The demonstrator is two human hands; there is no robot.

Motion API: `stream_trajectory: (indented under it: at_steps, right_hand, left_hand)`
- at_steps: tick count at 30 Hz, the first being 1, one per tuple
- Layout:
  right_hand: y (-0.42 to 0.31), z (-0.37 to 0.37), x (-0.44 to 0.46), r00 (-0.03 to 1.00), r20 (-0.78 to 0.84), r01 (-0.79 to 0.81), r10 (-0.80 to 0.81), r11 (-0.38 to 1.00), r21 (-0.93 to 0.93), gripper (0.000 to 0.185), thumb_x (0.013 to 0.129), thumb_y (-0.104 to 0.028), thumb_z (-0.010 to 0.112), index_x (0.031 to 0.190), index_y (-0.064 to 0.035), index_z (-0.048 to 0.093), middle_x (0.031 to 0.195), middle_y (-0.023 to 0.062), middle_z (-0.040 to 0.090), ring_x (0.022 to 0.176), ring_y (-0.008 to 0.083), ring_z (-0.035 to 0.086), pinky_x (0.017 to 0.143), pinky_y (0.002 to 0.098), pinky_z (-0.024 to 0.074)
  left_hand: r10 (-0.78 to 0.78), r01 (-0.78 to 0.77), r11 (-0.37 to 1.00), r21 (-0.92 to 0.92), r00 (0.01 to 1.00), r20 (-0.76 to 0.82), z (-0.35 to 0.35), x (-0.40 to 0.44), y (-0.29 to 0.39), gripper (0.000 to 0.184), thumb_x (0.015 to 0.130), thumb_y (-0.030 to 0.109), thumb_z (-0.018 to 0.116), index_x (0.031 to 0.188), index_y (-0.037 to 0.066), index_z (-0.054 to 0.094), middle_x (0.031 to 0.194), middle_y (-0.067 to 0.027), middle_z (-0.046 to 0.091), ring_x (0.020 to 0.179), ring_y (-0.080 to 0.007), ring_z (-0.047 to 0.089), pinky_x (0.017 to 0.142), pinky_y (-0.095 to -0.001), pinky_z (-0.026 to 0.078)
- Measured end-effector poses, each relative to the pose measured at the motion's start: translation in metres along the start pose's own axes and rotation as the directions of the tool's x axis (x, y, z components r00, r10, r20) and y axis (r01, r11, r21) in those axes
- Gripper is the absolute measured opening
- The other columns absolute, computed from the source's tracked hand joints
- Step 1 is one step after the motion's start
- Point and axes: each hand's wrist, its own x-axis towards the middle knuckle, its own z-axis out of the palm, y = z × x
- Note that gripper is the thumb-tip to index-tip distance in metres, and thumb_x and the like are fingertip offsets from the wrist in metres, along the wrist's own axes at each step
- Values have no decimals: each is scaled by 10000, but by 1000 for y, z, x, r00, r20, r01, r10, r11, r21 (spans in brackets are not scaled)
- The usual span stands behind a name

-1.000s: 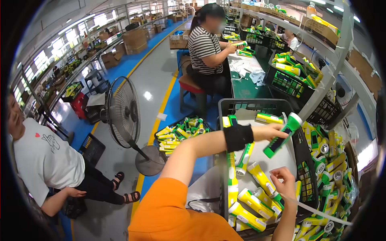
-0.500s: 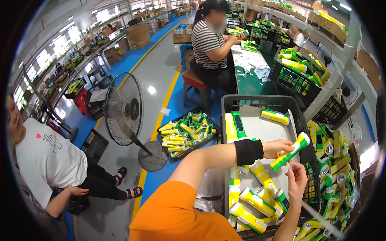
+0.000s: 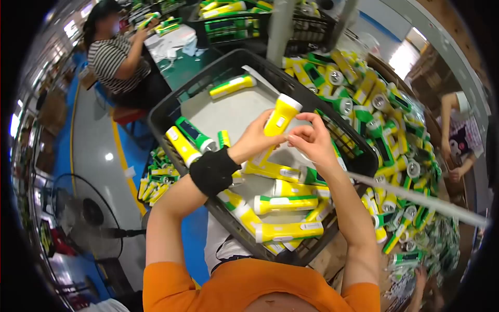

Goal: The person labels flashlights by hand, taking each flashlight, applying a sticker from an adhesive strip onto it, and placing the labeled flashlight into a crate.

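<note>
My left hand, with a black wristband behind it, grips a yellow and green flashlight. The flashlight is tilted, its white head end up and away from me, its yellow side with a small switch facing the camera. Close to its right side, my right hand has thumb and forefinger pinched together; whatever is between them is too small to make out. Beneath both hands is a black plastic crate lined with pale sheet, where several flashlights lie piled at the near end. One more flashlight lies at its far end.
A large heap of flashlights fills the right side. A pale bar crosses there. Other crates stand beyond a grey post. A co-worker in stripes sits at far left, near a floor fan. Other people's arms show at right.
My view has swung to the right. The flashlight has been turned from its green side to its yellow switch side. My right hand has risen from below it to beside its head.
</note>
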Motion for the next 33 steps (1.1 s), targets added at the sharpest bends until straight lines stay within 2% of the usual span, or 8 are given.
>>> stream_trajectory:
  at_steps: [7,17,23,26,28,29,31,33]
  right_hand:
    - [1,-2,3,994,-102,40,-42,999,-20,377,800,-4,645,1050,-37,366,845,124,615,773,152,620,720,260,518]
    - [7,0,4,976,-195,83,-102,991,-103,364,781,0,657,998,-42,367,799,124,626,713,150,632,648,232,508]
    - [13,8,5,954,-265,94,-141,978,-184,373,761,-12,666,990,-44,374,744,87,616,665,113,611,581,201,473]
    - [1,22,-2,924,-314,84,-219,916,-392,366,756,-32,681,978,-38,391,732,66,606,626,87,586,574,198,472]
    - [-5,29,-6,886,-329,97,-327,824,-559,360,745,-70,708,972,-25,432,724,51,598,597,70,568,560,199,471]
    - [-6,26,-6,885,-332,97,-328,825,-557,360,745,-70,708,972,-25,432,724,51,598,597,70,568,560,199,471]
    - [-8,15,-6,894,-328,69,-306,816,-575,287,766,-88,702,949,-3,499,737,56,608,608,78,588,553,206,481]
    - [-3,12,-4,923,-317,53,-218,889,-455,258,763,-110,705,930,4,545,732,59,617,616,97,605,558,223,487]
  left_hand:
    - [26,-33,995,91,996,83,-1,1,-6,662,812,154,627,1383,55,307,1126,-81,553,964,-133,553,820,-266,449]
    - [40,-44,987,155,999,30,7,-3,-3,594,838,232,613,1352,80,357,1091,-76,568,935,-140,554,812,-278,446]
    - [22,-14,994,113,997,-72,12,-2,-7,443,926,328,494,1285,75,437,1016,-91,602,893,-145,564,769,-269,451]
    - [63,-40,983,177,990,-124,15,-3,-10,402,935,304,478,1260,68,459,1015,-84,606,864,-157,574,750,-265,456]
    - [131,-118,989,95,980,-149,15,-1,-16,399,937,307,473,1253,63,456,993,-76,604,824,-141,585,715,-257,467]
    - [131,-117,988,98,981,-146,15,-3,-8,399,937,307,473,1253,63,456,993,-76,604,824,-141,585,715,-257,467]
    - [-22,11,989,-149,997,-73,16,-8,9,406,935,320,476,1243,55,454,958,-67,598,779,-112,588,675,-242,476]
    - [-4,-6,990,-141,997,-73,18,-8,9,407,927,309,498,1239,52,452,947,-60,595,764,-98,584,660,-235,477]
